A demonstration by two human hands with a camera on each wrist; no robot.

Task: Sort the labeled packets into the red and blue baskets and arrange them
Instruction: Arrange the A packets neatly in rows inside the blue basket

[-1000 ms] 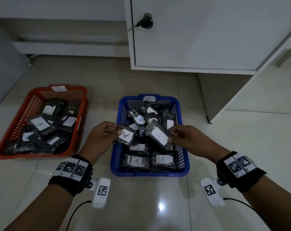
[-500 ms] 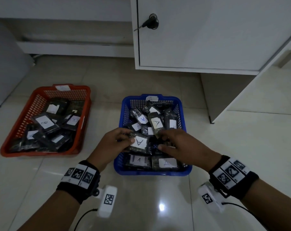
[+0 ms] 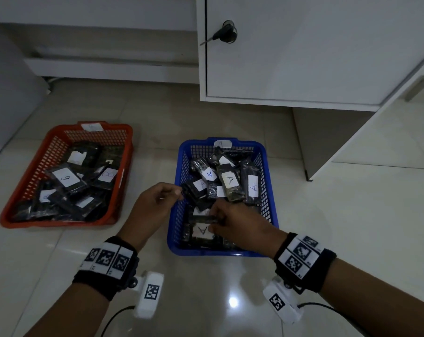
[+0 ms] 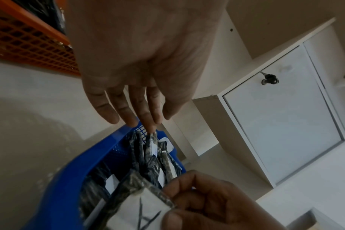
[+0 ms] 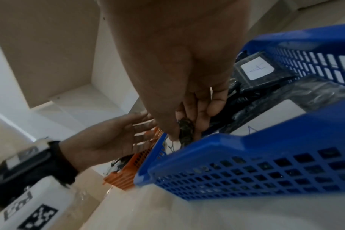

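Note:
The blue basket (image 3: 270, 190) holds several dark packets with white "A" labels. The red basket (image 3: 60, 139) to its left holds several "B" packets. My right hand (image 3: 213, 222) is inside the blue basket's near end. It pinches one "A" packet (image 3: 203, 218) between thumb and fingers, tilted on edge above a flat "A" packet (image 3: 202, 231). The right wrist view shows that pinch (image 5: 184, 132) on the packet's dark edge (image 5: 185, 127). My left hand (image 3: 175, 190) hovers at the basket's left rim with straight fingers (image 4: 146, 115) and holds nothing. Its fingertips are next to a packet's top edge (image 4: 152, 140).
A white cabinet (image 3: 303, 57) with a key in its door stands behind the blue basket, its side panel reaching the floor at right. A grey unit stands at far left. Pale tiled floor (image 3: 352, 215) surrounds both baskets.
My left hand let go of the "A" packet and drew back to the basket's left rim. My right hand took a packet and moved it toward the near end.

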